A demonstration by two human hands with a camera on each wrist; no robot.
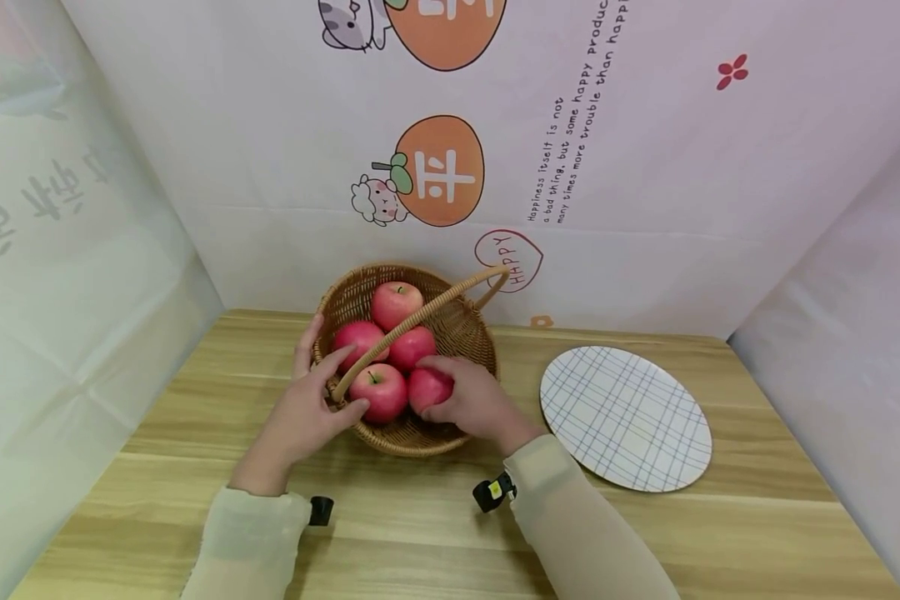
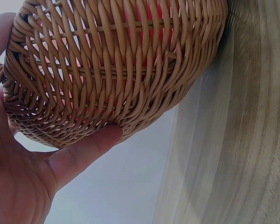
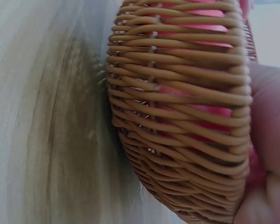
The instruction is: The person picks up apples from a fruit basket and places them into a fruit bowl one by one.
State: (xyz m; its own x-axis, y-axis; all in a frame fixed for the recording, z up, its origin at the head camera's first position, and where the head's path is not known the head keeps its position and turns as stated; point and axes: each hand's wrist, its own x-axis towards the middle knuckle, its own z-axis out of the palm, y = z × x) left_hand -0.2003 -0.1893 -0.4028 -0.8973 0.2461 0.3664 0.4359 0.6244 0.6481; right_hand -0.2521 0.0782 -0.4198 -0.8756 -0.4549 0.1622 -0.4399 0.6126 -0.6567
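The left hand point(image 1: 303, 412), fingers parted, gripped the wicker basket point(image 1: 461, 337) at its eight o'clock while the right hand point(image 1: 482, 402) curled round a red apple point(image 1: 427, 390) inside at five, apparently mid-handling, the next move seemingly needing a steady basket.

You had room at the right rear inside the basket point(image 1: 461, 333), but its arched handle point(image 1: 428, 309) crossed over the apples point(image 1: 414, 348).
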